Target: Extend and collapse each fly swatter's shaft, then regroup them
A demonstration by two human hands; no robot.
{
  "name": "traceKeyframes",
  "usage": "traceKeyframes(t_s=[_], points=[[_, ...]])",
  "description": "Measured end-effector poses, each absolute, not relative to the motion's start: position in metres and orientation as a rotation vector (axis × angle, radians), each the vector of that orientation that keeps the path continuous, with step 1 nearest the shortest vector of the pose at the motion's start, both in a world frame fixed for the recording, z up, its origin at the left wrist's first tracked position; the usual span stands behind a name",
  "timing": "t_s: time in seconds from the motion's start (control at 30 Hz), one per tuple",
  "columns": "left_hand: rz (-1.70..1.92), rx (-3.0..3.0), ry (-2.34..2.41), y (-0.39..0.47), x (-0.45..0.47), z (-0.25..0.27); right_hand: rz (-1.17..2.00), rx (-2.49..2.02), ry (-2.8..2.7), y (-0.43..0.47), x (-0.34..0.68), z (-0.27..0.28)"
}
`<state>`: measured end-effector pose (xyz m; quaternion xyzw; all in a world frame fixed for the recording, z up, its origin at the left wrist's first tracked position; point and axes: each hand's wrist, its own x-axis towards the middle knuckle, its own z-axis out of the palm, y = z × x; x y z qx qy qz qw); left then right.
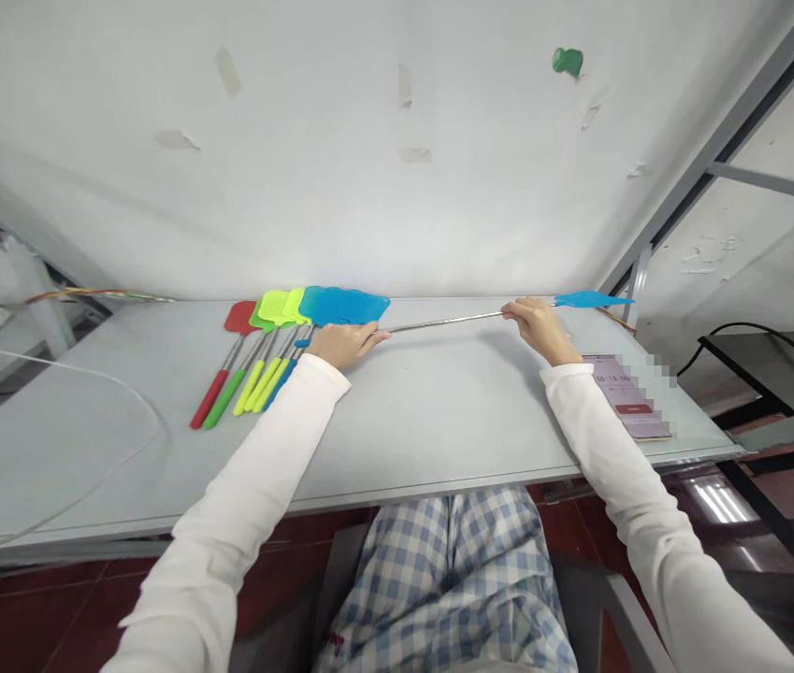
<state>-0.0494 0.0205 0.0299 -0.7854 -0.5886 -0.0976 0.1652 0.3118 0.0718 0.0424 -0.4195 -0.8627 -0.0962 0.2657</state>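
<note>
A blue fly swatter (pixel 445 322) with a long metal rod is stretched sideways between my hands, above the table. My left hand (pixel 346 344) is closed around its handle end; a bit of blue handle pokes out to the left. Near the blue paddle, my right hand (pixel 537 327) pinches the other end of the rod. To the left lies a row of several fly swatters: a red one (pixel 240 317), a green one (pixel 225 397), yellow ones (pixel 274 307) and blue ones (pixel 340 306). Their paddles overlap, and my left hand and forearm partly cover the blue ones.
A phone (pixel 631 402) with a timer on its screen lies at the right of the grey table (pixel 431 421). A white cable (pixel 144 402) curves across the left side. The white wall (pixel 340 187) rises behind the table, with metal frame posts (pixel 639 276) at both sides.
</note>
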Motion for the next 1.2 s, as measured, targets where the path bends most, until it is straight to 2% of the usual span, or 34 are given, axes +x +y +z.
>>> traceKeyframes(t_s=[0.3, 0.5, 0.8, 1.2], points=[[-0.288, -2.251, -1.626, 0.011, -0.012, 0.027, -0.278, -1.179, -2.403, 0.052, 0.256, 0.035], [-0.278, -2.373, -1.6, 0.003, 0.005, 0.029, -0.178, -0.989, -2.56, 0.037, 0.227, 0.025], [-0.349, -2.293, -1.573, 0.009, -0.012, 0.032, -0.538, -1.07, -2.574, 0.051, 0.255, 0.031], [-0.395, -2.319, -1.52, 0.013, -0.041, 0.036, -0.349, -0.955, -2.754, 0.047, 0.264, 0.043]])
